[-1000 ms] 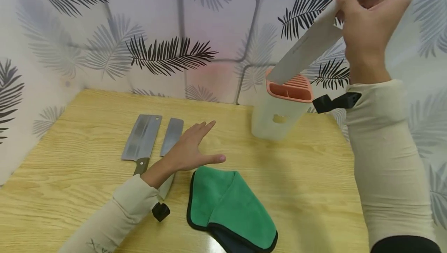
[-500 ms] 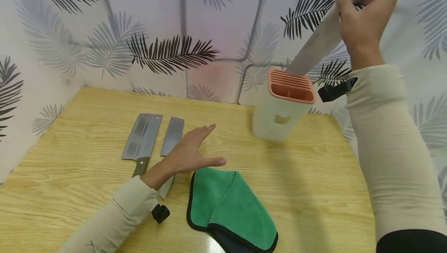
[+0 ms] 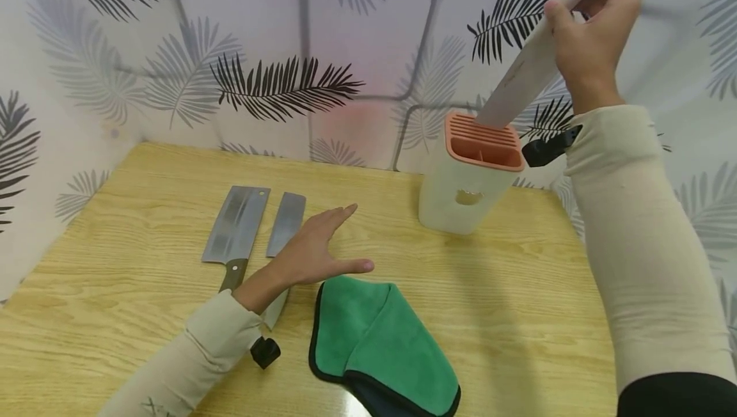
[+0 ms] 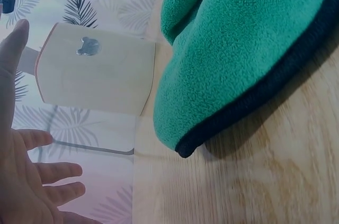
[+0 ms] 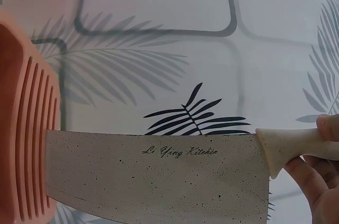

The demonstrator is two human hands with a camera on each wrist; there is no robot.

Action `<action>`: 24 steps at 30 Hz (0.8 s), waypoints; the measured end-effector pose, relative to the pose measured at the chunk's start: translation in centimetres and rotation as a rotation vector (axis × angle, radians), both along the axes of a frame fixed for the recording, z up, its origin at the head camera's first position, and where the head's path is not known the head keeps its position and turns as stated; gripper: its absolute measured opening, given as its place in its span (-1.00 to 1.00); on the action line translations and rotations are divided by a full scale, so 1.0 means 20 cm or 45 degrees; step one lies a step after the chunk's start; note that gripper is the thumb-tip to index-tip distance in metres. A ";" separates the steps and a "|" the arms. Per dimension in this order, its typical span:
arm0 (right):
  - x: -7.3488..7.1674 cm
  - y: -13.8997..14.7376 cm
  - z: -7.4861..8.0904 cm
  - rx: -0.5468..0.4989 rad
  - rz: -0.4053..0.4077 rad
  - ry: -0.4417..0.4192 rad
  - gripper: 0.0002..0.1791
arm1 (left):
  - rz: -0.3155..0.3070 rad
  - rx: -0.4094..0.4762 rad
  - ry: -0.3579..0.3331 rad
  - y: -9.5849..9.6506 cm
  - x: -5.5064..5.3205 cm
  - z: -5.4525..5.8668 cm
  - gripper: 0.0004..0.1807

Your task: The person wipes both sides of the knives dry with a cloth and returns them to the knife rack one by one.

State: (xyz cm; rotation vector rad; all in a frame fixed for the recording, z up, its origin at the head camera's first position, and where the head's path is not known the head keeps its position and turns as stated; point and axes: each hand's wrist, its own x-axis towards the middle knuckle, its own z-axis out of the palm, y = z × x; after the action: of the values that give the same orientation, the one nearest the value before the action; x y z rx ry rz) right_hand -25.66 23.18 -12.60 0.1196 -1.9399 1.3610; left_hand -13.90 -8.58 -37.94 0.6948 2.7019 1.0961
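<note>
My right hand point(image 3: 599, 39) grips the pale handle of a kitchen knife point(image 5: 159, 176) with a speckled grey blade. The blade slants down to the left in the head view, and its end meets the slotted back part of the orange top point(image 5: 39, 144) of a knife holder point(image 3: 446, 193). My left hand point(image 3: 313, 247) is held with fingers spread and thumb apart, holding nothing. It overlaps a narrow knife point(image 3: 286, 222) in the head view; part of that knife is hidden under the hand and wrist. Next to it lies a cleaver point(image 3: 236, 222), its handle partly covered by my sleeve.
A folded green cloth point(image 3: 380, 334) with dark edging lies near the front of the wooden table point(image 3: 126, 231). The holder stands by the back edge, close to the leaf-patterned backdrop point(image 3: 368, 39). Its front compartments point(image 3: 486, 153) show as wide openings.
My right hand has moved left and slightly up. The blade's end has gone from over the holder's left side to the slots at its back. My left hand stays where it was.
</note>
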 end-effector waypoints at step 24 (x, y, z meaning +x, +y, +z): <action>-0.19 0.05 -0.48 0.147 -0.258 -0.284 -0.64 | -0.011 -0.042 -0.062 -0.01 0.01 0.01 0.12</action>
State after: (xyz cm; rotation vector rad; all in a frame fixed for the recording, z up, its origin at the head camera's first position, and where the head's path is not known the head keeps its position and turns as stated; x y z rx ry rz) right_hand -29.38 24.27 -22.18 -0.1766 -2.1505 1.1695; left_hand -13.61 -8.73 -37.73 0.6651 2.6672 1.0503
